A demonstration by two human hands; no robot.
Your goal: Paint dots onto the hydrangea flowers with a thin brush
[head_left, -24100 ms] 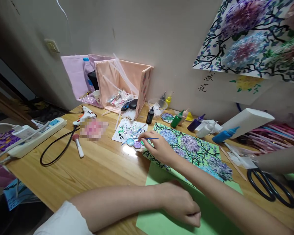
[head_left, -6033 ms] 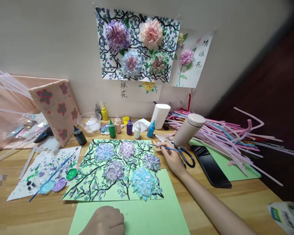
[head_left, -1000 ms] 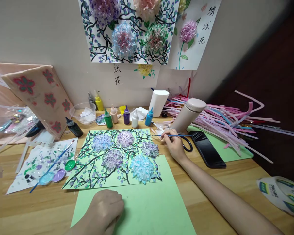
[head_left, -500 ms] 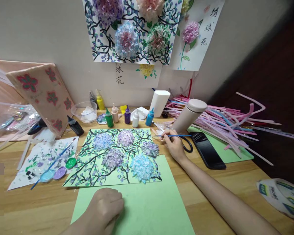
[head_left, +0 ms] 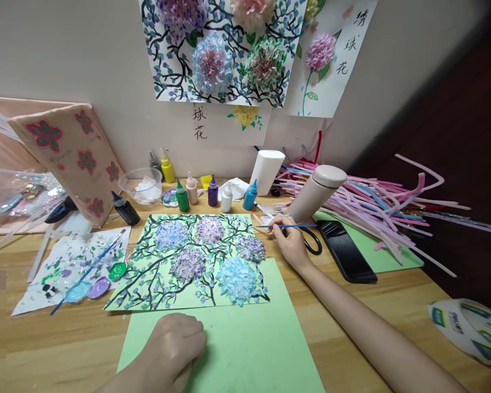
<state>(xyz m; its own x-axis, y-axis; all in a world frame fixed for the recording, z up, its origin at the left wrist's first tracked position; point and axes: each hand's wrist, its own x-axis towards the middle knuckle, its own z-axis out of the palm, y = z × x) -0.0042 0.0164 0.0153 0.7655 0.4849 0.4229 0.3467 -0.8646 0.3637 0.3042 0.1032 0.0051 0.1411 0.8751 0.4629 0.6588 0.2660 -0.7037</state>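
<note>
My right hand (head_left: 288, 243) pinches a thin blue paintbrush (head_left: 305, 225). Its bristle end points left, at the upper right edge of a green painted sheet (head_left: 155, 273). That sheet carries black branches, small leaves and several raised flower heads, among them a light blue one (head_left: 237, 279) and a purple one (head_left: 250, 248). Below the painting, my left hand (head_left: 175, 341) rests as a loose fist on a plain green sheet (head_left: 262, 349); no object shows in it. Scissors with a black handle (head_left: 314, 240) lie just right of my right hand.
Behind the painting stand several paint bottles, including a blue one (head_left: 250, 195). At left, a second paintbrush (head_left: 88, 273) and paint dishes (head_left: 99, 287) lie on stained paper (head_left: 61, 267). A phone (head_left: 347, 251), tumbler (head_left: 317, 194), pipe cleaners (head_left: 364, 202) and tape roll (head_left: 470, 330) are at right.
Both hands stay nearly in place. The paintbrush's handle end has shifted slightly left, while the whole view has moved only a little.
</note>
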